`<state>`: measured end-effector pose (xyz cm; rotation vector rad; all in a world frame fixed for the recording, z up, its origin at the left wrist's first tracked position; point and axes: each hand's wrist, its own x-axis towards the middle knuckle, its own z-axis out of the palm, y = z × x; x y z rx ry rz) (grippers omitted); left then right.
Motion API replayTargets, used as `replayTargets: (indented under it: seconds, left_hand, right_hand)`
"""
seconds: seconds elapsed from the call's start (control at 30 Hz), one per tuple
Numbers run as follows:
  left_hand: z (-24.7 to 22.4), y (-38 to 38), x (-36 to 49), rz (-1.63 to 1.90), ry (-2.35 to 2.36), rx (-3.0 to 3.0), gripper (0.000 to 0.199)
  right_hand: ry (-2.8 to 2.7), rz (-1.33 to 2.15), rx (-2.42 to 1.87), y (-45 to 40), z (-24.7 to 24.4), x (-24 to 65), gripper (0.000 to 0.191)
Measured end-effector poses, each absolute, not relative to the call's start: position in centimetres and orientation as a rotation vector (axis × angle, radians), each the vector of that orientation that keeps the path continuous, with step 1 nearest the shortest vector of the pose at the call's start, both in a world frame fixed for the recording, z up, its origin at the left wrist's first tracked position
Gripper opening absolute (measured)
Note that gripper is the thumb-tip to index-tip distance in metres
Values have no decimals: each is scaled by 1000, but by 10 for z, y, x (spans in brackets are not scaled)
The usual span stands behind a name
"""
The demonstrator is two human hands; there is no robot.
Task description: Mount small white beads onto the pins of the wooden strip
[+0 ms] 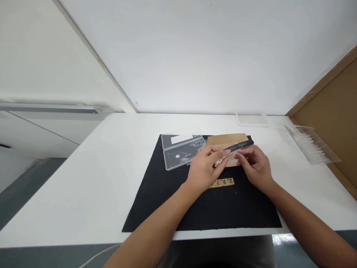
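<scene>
A dark, narrow strip [240,145] with clear, shiny material along its lower edge is held up over a brown paper piece [227,139]. My left hand [205,166] pinches the strip's left end between thumb and fingers. My right hand [255,165] is closed at the clear edge, its fingertips pressed together; whatever small thing they hold is too small to make out. Below the hands, a brown card strip [228,181] carries several small metal pieces; my left hand partly covers its left end. An open clear plastic case [173,158] with small clear pieces lies to the left.
A black mat [156,201] lies under these things on a white table [83,178]. At the right are clear plastic packets [309,145] beside a brown board [334,111]. A clear tray-like piece [251,124] stands near the back wall. A white cable hangs below the front edge.
</scene>
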<state>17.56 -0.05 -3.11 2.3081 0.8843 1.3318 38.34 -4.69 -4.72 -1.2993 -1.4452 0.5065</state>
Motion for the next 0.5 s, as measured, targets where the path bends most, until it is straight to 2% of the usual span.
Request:
replayTargets:
  seconds: [0.23, 0.5]
  left_hand:
    - [-33, 2, 175, 1359, 903, 2327, 18]
    - [-35, -1, 176, 1328, 778, 2341, 19]
  right_hand:
    - [-1516, 566, -1275, -49, -39, 381, 15]
    - [-1455, 844, -1211, -50, -40, 379, 18]
